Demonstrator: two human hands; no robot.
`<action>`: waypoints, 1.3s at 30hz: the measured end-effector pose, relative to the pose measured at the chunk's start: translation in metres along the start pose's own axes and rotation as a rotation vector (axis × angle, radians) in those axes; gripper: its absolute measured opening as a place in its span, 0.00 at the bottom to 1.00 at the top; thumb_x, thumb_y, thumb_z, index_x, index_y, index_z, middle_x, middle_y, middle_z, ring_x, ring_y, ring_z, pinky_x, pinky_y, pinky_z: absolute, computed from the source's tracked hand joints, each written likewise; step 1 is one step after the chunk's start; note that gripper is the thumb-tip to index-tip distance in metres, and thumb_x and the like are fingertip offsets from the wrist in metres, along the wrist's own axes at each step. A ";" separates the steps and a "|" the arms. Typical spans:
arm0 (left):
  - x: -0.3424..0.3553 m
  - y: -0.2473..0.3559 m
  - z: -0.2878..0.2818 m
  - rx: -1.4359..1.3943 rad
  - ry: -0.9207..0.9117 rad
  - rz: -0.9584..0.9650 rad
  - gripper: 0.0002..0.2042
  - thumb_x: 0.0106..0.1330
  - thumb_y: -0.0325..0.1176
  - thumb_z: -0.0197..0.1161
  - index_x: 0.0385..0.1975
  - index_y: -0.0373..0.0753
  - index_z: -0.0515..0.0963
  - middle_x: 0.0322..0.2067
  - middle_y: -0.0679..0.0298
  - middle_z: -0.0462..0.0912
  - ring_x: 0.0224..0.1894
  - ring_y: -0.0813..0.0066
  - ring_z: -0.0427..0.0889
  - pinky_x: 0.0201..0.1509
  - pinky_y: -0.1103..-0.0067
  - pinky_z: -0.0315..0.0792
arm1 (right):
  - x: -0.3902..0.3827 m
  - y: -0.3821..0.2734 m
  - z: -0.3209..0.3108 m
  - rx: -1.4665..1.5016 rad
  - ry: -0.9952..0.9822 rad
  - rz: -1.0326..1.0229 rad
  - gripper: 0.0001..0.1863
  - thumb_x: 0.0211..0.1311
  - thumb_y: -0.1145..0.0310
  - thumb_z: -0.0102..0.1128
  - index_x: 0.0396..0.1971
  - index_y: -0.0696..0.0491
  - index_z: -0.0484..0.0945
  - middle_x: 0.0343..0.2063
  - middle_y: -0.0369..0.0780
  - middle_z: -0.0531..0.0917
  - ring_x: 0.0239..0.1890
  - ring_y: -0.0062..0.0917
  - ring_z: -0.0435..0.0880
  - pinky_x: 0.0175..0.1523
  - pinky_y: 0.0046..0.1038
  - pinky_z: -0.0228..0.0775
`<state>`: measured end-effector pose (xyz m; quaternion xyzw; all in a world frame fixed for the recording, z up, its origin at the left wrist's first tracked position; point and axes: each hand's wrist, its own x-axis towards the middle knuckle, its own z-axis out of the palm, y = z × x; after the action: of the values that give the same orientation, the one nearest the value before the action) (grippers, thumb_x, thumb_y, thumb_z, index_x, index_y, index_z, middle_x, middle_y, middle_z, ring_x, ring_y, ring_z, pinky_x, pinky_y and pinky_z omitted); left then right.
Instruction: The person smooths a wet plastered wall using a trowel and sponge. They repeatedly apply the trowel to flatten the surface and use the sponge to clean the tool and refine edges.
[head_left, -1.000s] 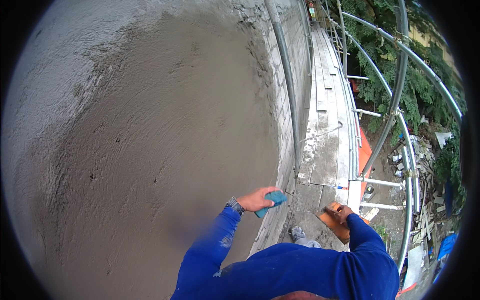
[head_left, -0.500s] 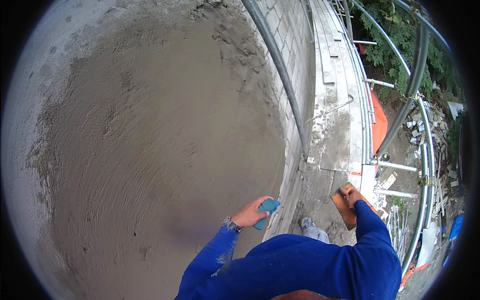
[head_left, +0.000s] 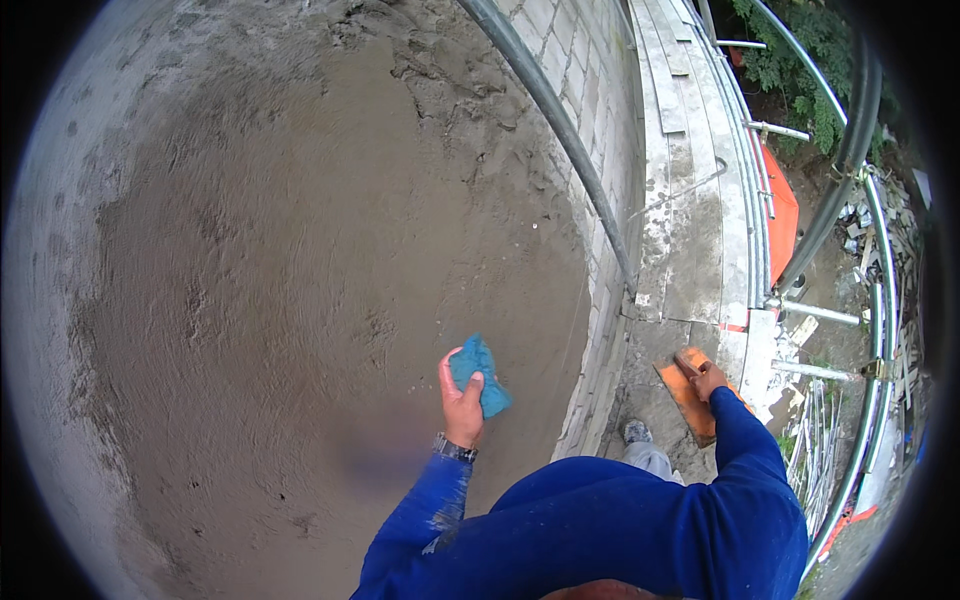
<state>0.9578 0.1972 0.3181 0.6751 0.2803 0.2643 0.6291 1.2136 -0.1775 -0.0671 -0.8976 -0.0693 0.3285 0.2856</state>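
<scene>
My left hand (head_left: 461, 405) is closed round a teal sponge (head_left: 480, 377), in front of the wet grey-brown plaster (head_left: 300, 260) on the wall. Whether the sponge touches the plaster I cannot tell. Off to the right, over the scaffold boards, my right hand (head_left: 708, 381) grips the handle of an orange plastering float (head_left: 690, 405). The float is tilted, its flat face turned partly away from me, and it is well apart from the wall.
A steel scaffold pole (head_left: 560, 125) slants between the wall and the plank walkway (head_left: 690, 220). Bare blockwork (head_left: 570, 50) shows beyond the plaster. Guard rails (head_left: 878, 290) run along the right, with rubble (head_left: 875, 235) below. My shoe (head_left: 636, 431) stands on the boards.
My left hand has moved up and left with the sponge, turning so its fingers point upward. The right hand keeps the float in about the same place. The view has shifted slightly.
</scene>
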 end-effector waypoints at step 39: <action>0.017 -0.058 0.027 -0.071 -0.314 -0.380 0.24 0.71 0.25 0.58 0.66 0.42 0.65 0.53 0.60 0.77 0.47 0.69 0.81 0.52 0.69 0.80 | 0.028 -0.161 0.048 0.885 0.030 -0.101 0.12 0.67 0.73 0.58 0.49 0.57 0.75 0.24 0.36 0.79 0.16 0.21 0.74 0.22 0.28 0.68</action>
<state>0.9866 0.1933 0.2589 0.6206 0.2915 0.0427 0.7267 1.2150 -0.0132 -0.0224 -0.6892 0.0384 0.2992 0.6588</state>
